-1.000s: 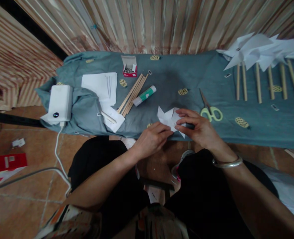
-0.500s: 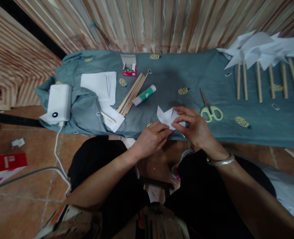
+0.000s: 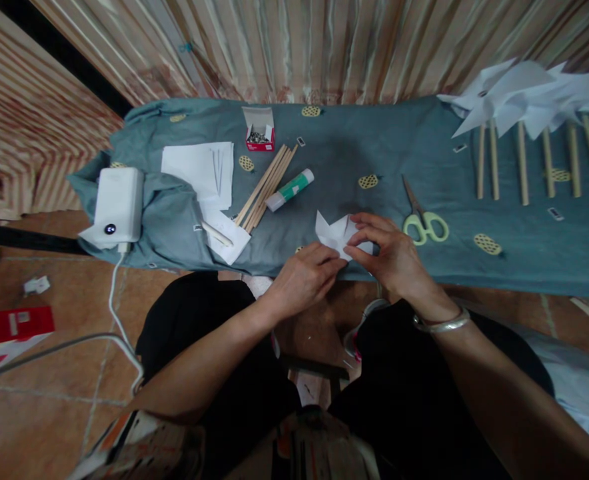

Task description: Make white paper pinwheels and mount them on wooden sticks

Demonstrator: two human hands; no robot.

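Note:
A white paper pinwheel, partly folded with pointed corners, is held at the front edge of the cloth-covered table. My left hand pinches its lower left edge. From the other side, my right hand grips it between thumb and fingers, hiding its right part. Just right of that hand lie scissors with pale green handles. A glue stick with a green label rests to the upper left, beside a bundle of thin wooden sticks.
Finished paper pinwheels on sticks lie at the right. A small red box of metal pins stands open at the back. Paper sheets, a white pen and a power bank with a cable occupy the left.
Both hands keep the same hold on the paper pinwheel with almost no movement. The view has shifted very slightly.

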